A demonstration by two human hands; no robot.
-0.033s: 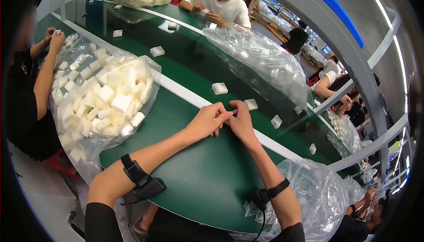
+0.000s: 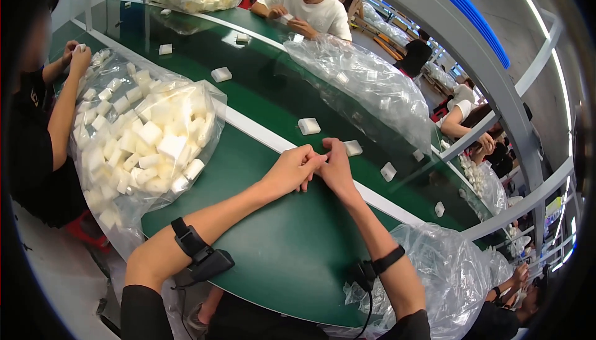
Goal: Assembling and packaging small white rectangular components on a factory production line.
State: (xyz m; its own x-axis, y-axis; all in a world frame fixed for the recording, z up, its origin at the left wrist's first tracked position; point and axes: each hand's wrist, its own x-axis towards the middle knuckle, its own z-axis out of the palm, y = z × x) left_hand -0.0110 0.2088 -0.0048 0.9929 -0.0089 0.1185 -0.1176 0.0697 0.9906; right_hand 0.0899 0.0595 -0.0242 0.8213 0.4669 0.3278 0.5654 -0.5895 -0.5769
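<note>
left hand [image 2: 289,171] and right hand [image 2: 337,169] met over the white strip [image 2: 261,134] edging the green worktop [image 2: 267,247], fingers [image 2: 303,152] bent in, tips together, could not tell if anything was pinched, nearest white block [image 2: 353,148] lay just beside right hand

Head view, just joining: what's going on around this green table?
The person's left hand and right hand are close together at the white strip edging the green table; whatever they might hold is hidden. Loose white blocks lie beyond the strip. A see-through bag full of white blocks sits to the left. Across from them, a co-worker holds a small white piece.
</note>
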